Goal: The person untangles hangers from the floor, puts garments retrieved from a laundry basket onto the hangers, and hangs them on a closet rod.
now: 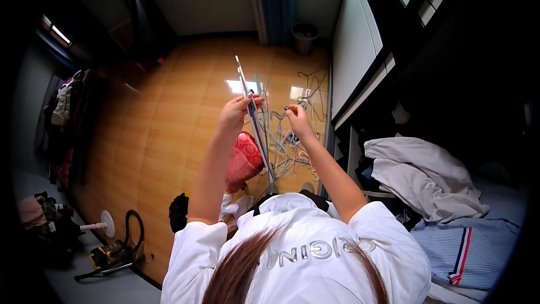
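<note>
My left hand is closed around several clothes hangers, seen almost edge-on. They are pale and purple, with one end pointing up and away and the other reaching down towards my body. To the right, my right hand has its fingers pinched together. A small dark bit shows at the fingertips, too small to name. Beneath both hands, a tangle of loose hangers in grey, white and teal lies on the floor. A red patterned bundle sits just below my left hand.
Wooden flooring stretches left. Along the right stands a white-doored cabinet, with white cloth and striped blue clothing on its lower shelf. A bin stands by the blue curtain. A vacuum cleaner is at lower left.
</note>
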Tool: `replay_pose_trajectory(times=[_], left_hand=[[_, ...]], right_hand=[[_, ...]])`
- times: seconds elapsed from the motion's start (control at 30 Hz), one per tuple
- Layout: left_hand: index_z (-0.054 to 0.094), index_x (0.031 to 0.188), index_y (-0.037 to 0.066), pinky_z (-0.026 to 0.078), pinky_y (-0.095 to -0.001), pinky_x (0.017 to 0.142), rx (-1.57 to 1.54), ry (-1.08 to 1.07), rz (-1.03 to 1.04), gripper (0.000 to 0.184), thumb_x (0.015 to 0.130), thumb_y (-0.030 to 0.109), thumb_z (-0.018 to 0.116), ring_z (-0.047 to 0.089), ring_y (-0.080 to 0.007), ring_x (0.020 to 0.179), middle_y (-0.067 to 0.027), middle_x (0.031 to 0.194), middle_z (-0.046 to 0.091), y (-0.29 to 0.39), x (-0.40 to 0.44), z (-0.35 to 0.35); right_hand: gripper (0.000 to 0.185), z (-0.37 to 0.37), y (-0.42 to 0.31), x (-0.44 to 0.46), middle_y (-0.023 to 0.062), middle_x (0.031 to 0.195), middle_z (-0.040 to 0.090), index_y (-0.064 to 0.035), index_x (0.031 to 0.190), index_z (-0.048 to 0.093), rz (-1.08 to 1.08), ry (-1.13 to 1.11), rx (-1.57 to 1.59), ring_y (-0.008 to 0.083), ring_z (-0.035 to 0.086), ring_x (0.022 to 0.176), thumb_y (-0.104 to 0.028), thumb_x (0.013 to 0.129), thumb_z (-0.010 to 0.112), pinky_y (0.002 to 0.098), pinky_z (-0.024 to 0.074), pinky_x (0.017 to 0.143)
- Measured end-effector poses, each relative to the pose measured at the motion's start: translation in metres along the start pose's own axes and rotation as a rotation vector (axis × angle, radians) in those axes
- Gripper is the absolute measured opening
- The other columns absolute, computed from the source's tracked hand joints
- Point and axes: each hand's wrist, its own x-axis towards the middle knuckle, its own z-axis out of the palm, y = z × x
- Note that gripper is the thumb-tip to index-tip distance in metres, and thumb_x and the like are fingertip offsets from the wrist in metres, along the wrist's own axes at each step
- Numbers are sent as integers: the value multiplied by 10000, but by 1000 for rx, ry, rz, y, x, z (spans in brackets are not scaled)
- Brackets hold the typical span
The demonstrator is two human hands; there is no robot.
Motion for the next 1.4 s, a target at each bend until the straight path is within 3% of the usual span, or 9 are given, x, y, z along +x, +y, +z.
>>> replay_pose_trajectory(times=[0.07,0.2,0.4,0.73,0.83,0.9,1.13,1.27,1.4], left_hand=[[524,962,-45,434,-250,751,103,15,30,230,845,143,461,569,-144,782,-82,811,604,-1,1,6],[570,827,-26,380,-172,548,281,-17,246,183,843,121,463,489,-48,614,-10,719,566,-31,7,11],[559,848,-42,384,-197,566,497,-50,131,189,845,110,447,485,-56,654,-20,734,571,-37,-4,15],[569,922,-23,412,-215,621,814,-152,112,173,832,77,460,498,-61,716,-42,753,584,-55,-10,20],[588,898,-23,399,-222,566,652,-20,269,157,815,74,498,487,-72,671,-39,724,550,-71,-13,28],[606,892,-17,397,-213,571,810,114,522,155,797,89,543,492,-95,673,-39,734,503,-76,-11,24],[615,930,18,411,-201,641,700,12,360,166,786,68,550,520,-81,731,-34,785,588,-69,-2,-11],[619,853,19,415,-281,708,730,24,315,133,736,37,559,542,-186,776,-93,776,583,-54,6,-36],[625,815,51,401,-352,790,1289,161,767,159,689,-11,550,503,-275,909,-122,914,557,-34,22,-63]], right_hand=[[379,-10,-51,-1,76,780,553,41,987,507,-175,-154,256,156,536,720,-299,822,483,262,442,660],[271,-1,-97,-8,7,745,536,-23,864,567,133,-398,339,115,521,737,-278,820,488,264,416,704],[178,0,-59,-5,-4,773,539,-106,821,563,434,-521,692,108,497,736,-276,820,508,291,405,692],[152,-9,-50,-28,8,786,577,-101,841,565,697,-371,1031,137,514,762,-222,840,473,309,387,733],[159,-9,-51,-27,16,796,573,-85,850,557,736,-317,1164,141,513,769,-195,851,443,316,396,738],[159,-12,-46,-24,15,799,570,-86,861,553,713,-372,1238,142,514,768,-193,851,436,321,396,744],[147,-38,-27,-18,95,940,592,-87,890,514,751,-211,1039,195,540,850,-190,862,413,328,415,699],[176,-63,-14,-10,75,836,602,-63,864,522,708,-119,906,189,556,781,-190,868,400,324,426,682],[169,-95,9,-4,38,779,592,-84,818,530,706,-107,792,162,554,731,-182,861,398,315,408,668]])
